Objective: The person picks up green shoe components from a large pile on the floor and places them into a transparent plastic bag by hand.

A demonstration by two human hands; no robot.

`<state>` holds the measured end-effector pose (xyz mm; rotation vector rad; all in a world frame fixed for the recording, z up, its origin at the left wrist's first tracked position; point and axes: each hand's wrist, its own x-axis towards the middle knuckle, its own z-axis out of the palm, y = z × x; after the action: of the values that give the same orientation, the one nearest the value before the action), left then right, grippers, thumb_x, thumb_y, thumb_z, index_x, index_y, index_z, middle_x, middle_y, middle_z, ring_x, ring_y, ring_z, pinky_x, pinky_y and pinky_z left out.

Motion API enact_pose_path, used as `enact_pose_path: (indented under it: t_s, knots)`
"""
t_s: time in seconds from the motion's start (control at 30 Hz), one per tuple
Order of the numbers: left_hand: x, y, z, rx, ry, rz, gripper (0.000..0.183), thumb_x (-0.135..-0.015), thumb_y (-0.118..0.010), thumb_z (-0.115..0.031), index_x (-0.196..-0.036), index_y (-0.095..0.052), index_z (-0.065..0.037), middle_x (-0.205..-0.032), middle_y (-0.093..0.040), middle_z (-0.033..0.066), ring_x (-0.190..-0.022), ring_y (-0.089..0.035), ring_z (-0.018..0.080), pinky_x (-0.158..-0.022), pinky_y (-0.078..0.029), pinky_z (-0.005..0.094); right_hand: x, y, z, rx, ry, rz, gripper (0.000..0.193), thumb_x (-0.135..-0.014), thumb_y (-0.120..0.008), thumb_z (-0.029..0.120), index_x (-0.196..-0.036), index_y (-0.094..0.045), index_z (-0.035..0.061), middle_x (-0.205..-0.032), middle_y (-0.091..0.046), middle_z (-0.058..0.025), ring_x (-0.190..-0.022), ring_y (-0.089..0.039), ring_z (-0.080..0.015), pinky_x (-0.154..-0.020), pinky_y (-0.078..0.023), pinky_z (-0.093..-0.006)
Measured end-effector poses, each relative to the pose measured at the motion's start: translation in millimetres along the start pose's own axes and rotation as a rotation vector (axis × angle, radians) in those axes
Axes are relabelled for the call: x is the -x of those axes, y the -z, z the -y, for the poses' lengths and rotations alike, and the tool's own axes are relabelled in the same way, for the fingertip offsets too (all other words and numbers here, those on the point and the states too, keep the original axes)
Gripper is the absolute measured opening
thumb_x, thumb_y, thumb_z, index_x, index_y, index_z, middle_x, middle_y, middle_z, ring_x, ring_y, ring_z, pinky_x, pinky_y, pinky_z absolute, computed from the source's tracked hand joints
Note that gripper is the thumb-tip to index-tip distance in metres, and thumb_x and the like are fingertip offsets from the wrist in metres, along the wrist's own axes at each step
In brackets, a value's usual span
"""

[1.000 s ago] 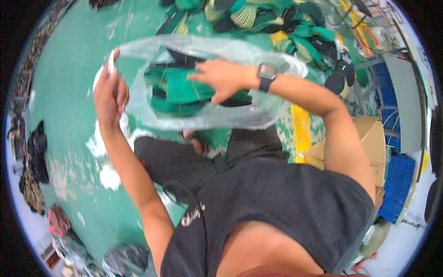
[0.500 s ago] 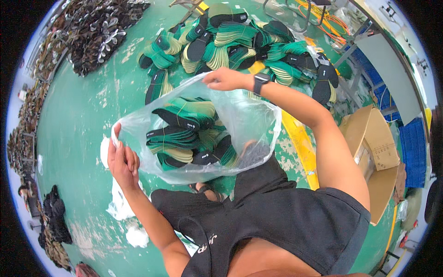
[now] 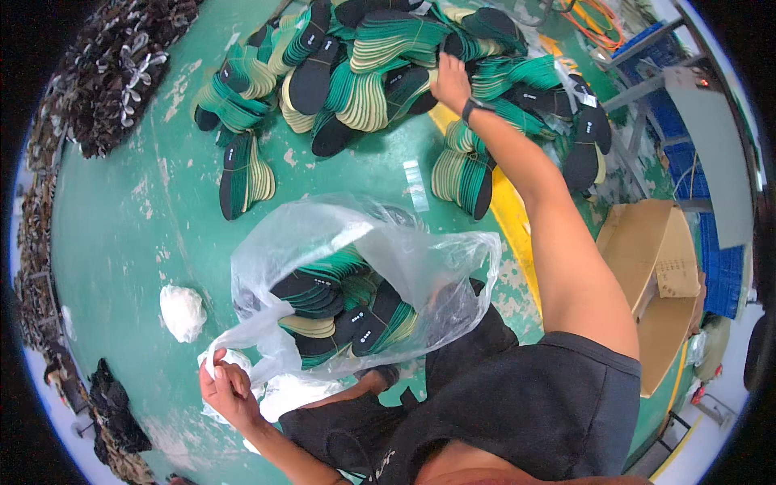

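Note:
A clear plastic bag (image 3: 275, 222) stands on the floor in front of me with its mouth gaping. Inside it lie several bundles of insoles (image 3: 311, 295), black on one face with green and cream edges. My left hand (image 3: 229, 390) pinches the bag's rim at its near left corner. Beyond the bag, a big heap of the same banded insole bundles (image 3: 376, 101) spreads over the floor. My right hand (image 3: 453, 85), wearing a black watch, is stretched out over the heap's middle, fingers extended beside a bundle; whether they touch it is hard to see.
White crumpled plastic (image 3: 183, 314) lies left of the bag. An opened cardboard box (image 3: 638, 267) stands at the right, near a metal-framed table (image 3: 703, 153) and blue crates (image 3: 722, 263). A dark pile of footwear parts (image 3: 109, 77) fills the far left. Yellow tape (image 3: 517, 230) crosses the floor.
My right hand has let go of the bag's rim and reached out to the insole heap. The bag has sagged on that side. My left hand has come lower, still gripping the rim.

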<state>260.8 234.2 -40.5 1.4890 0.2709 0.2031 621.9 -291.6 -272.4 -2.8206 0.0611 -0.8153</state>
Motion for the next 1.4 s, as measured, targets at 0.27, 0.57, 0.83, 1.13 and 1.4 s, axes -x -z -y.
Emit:
enact_pose_path:
  t_s: [0.27, 0.57, 0.83, 1.13, 1.4]
  knots:
    - [-7.4, -6.8, 4.4, -0.186, 0.187, -0.363, 0.019, -0.091, -0.053, -0.013, -0.1, -0.053, 0.003, -0.055, -0.041, -0.0014, -0.043, -0.034, 0.0039, -0.037, -0.024, 0.0188, -101.4, -48.7, 10.8, 0.18, 0.25, -0.083, 0.088, -0.065, -0.067, 0.007, -0.14, -0.022, 0.0009, -0.141, -0.026, -0.0252, -0.131, -0.027, -0.0406, -0.105, -0.026, -0.0479]
    - [41.8, -18.4, -49.1, -0.062, 0.071, -0.519, 0.024, -0.092, -0.053, -0.019, -0.076, -0.044, -0.003, -0.054, -0.039, 0.0009, -0.036, -0.032, 0.0079, -0.033, -0.022, 0.0203, -153.7, -66.9, -37.1, -0.228, 0.208, 0.114, 0.101, -0.063, -0.074, 0.027, -0.141, -0.016, -0.0024, -0.136, -0.034, -0.0259, -0.124, -0.035, -0.0416, -0.1, -0.032, -0.0488]
    - [29.5, -51.7, -52.4, 0.036, -0.039, -0.122, 0.034, -0.094, -0.049, -0.023, -0.114, -0.048, 0.003, -0.063, -0.042, 0.0029, -0.049, -0.039, 0.0111, -0.046, -0.033, 0.0223, -126.7, -64.6, -4.6, -0.174, -0.125, 0.268, 0.1, -0.053, -0.078, 0.043, -0.131, -0.032, 0.0001, -0.114, -0.051, -0.0217, -0.105, -0.05, -0.04, -0.085, -0.043, -0.0502]
    - [48.1, -35.5, -86.8, -0.215, -0.117, -0.128, 0.063, -0.092, -0.051, -0.025, -0.142, -0.023, 0.001, -0.054, -0.05, 0.006, -0.043, -0.045, 0.0122, -0.042, -0.037, 0.0247, 116.8, 100.8, 22.9, -1.631, -1.015, 0.572, 0.044, -0.08, -0.063, 0.028, -0.115, -0.058, 0.0018, -0.106, -0.063, -0.0059, -0.093, -0.06, -0.0177, -0.085, -0.047, -0.0309]
    - [85.7, -43.2, -103.4, -0.055, -0.167, 0.087, 0.05, -0.098, -0.034, -0.015, -0.142, -0.018, 0.002, -0.043, -0.043, 0.0036, -0.029, -0.03, 0.007, -0.031, -0.027, 0.0194, 170.7, 287.6, 38.1, -1.822, -0.624, 0.198, 0.043, -0.085, -0.057, 0.027, -0.118, -0.054, 0.0003, -0.11, -0.061, -0.0116, -0.095, -0.063, -0.0225, -0.084, -0.051, -0.0353]
